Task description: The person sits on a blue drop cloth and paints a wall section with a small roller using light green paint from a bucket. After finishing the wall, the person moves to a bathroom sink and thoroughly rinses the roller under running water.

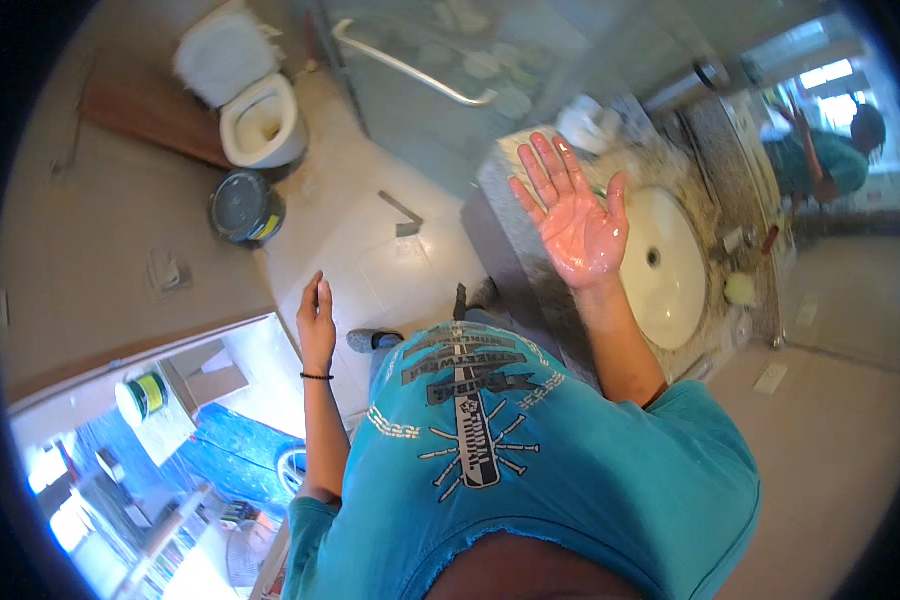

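My right hand is raised with its palm up and fingers stretched, wet and shiny, holding nothing. It is over the edge of the stone countertop, beside the oval cream sink. The sink's drain shows and its bowl holds no visible object. My left hand hangs at my side, fingers extended and nothing in them, with a dark beaded bracelet on the wrist. It touches nothing.
A white toilet with its lid up and a dark lidded bucket stand at the far left. An L-shaped grey piece lies on the tiled floor. A metal handle crosses the glass panel. Beyond the left doorway is a blue sheet.
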Demonstrator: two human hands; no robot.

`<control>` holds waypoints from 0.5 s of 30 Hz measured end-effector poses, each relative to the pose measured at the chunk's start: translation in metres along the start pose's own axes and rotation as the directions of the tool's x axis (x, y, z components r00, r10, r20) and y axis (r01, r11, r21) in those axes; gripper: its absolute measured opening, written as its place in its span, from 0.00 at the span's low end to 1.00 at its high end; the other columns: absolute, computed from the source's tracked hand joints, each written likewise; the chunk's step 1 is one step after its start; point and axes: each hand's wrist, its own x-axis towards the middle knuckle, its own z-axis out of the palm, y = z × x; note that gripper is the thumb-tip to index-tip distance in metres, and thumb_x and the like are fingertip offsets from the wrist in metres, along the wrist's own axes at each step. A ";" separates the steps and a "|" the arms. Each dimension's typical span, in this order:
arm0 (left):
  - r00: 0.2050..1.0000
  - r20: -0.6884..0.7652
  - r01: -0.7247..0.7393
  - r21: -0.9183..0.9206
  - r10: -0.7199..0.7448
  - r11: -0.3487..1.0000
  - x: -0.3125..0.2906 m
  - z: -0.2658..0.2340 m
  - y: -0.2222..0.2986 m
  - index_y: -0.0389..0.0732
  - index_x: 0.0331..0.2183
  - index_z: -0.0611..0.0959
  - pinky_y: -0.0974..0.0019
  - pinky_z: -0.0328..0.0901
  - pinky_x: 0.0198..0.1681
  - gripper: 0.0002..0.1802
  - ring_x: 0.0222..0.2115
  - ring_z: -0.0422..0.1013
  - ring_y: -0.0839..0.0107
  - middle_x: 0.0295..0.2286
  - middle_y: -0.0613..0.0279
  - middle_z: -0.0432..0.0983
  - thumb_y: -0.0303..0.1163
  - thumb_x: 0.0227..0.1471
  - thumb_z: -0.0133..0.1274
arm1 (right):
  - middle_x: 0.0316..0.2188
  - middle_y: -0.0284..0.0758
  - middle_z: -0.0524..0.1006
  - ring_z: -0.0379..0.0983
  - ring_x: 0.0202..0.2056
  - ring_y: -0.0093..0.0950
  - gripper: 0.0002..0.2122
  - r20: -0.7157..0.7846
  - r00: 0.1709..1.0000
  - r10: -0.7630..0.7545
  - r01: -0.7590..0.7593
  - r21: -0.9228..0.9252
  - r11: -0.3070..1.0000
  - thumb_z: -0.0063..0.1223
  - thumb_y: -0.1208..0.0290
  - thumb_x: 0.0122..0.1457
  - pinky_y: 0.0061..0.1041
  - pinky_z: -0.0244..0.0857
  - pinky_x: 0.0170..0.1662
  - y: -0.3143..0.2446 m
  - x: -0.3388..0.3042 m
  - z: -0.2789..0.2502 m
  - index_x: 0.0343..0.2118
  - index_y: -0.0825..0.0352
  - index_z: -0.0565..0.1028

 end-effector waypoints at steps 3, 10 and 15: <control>0.971 -0.029 0.229 -0.172 -0.237 0.958 -0.028 -0.086 -0.045 0.38 0.60 0.78 0.66 0.72 0.47 0.28 0.44 0.77 0.70 0.43 0.58 0.82 0.49 0.71 0.49 | 0.74 0.48 0.52 0.49 0.74 0.47 0.41 -0.030 0.966 0.256 -0.257 -0.051 0.965 0.32 0.35 0.70 0.51 0.43 0.74 0.084 0.022 0.013 0.74 0.65 0.50; 0.755 -0.522 0.238 -0.348 -0.398 0.907 -0.114 -0.240 -0.121 0.35 0.56 0.80 0.67 0.73 0.40 0.25 0.34 0.79 0.71 0.36 0.56 0.83 0.46 0.70 0.50 | 0.73 0.47 0.56 0.51 0.73 0.44 0.44 -0.192 0.252 0.948 -0.367 -0.926 -0.090 0.30 0.29 0.67 0.49 0.46 0.73 0.229 -0.023 -0.021 0.75 0.61 0.51; 0.612 -0.661 0.236 -0.371 -0.434 0.898 -0.149 -0.290 -0.181 0.34 0.53 0.82 0.66 0.73 0.39 0.25 0.30 0.78 0.71 0.31 0.55 0.83 0.45 0.69 0.51 | 0.72 0.44 0.59 0.53 0.73 0.42 0.45 -0.257 -0.040 0.966 -0.284 -0.924 -0.258 0.32 0.27 0.65 0.49 0.49 0.72 0.326 0.009 -0.021 0.73 0.61 0.56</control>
